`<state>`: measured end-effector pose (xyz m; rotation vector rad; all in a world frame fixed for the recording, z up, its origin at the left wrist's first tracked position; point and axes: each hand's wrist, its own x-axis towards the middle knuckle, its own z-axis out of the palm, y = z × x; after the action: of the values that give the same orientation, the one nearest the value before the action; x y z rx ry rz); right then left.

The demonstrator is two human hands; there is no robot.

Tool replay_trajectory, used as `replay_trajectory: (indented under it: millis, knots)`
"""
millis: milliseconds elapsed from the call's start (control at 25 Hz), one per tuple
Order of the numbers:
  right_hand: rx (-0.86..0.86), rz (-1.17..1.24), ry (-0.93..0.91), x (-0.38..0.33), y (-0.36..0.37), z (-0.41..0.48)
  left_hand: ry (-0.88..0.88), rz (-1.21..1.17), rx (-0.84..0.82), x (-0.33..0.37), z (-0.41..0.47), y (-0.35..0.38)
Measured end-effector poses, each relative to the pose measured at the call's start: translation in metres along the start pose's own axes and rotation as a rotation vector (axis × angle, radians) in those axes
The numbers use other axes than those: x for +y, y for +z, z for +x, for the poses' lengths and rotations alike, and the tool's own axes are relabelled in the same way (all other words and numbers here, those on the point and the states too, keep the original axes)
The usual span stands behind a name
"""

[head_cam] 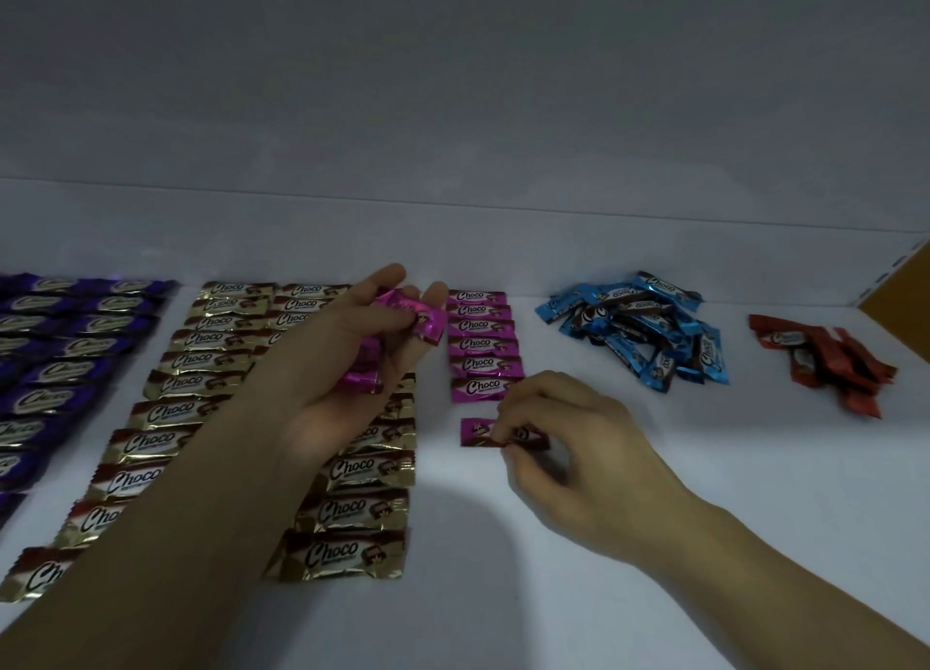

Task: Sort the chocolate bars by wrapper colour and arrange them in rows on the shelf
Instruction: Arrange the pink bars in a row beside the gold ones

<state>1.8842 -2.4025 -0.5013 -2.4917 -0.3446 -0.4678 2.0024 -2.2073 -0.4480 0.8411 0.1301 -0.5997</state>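
Head view: the left hand point(352, 347) cups spare pink bars point(402, 312) palm-up, fingers curled round them, probably as a ready stock. The right hand point(568, 433) pinches one pink bar point(475, 430) flat on the shelf point(704, 493), just below the pink column point(480, 345), seemingly to extend it. Purple rows point(65, 347) and gold rows point(201, 362) lie sorted at left; a blue heap point(649, 332) and red heap point(830, 362) wait at right.

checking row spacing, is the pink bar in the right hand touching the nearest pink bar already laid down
Apart. The head view shows a strip of bare shelf between the held bar, pinched by the right hand, and the nearest laid bar.
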Motion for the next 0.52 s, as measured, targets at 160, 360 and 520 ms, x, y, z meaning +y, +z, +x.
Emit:
replay_trajectory:
  millis: [160,360,520]
  knots:
    - [-0.114,-0.004,-0.021,-0.010,-0.008,0.003,0.013,-0.027,0.016,0.002,-0.013,0.008]
    - [-0.088,0.122,-0.062,-0.005,-0.021,0.004,0.025,0.031,0.003,0.003,-0.017,0.009]
    - [-0.175,0.025,-0.132,0.000,-0.012,0.000,0.027,0.077,-0.006,0.004,-0.016,0.007]
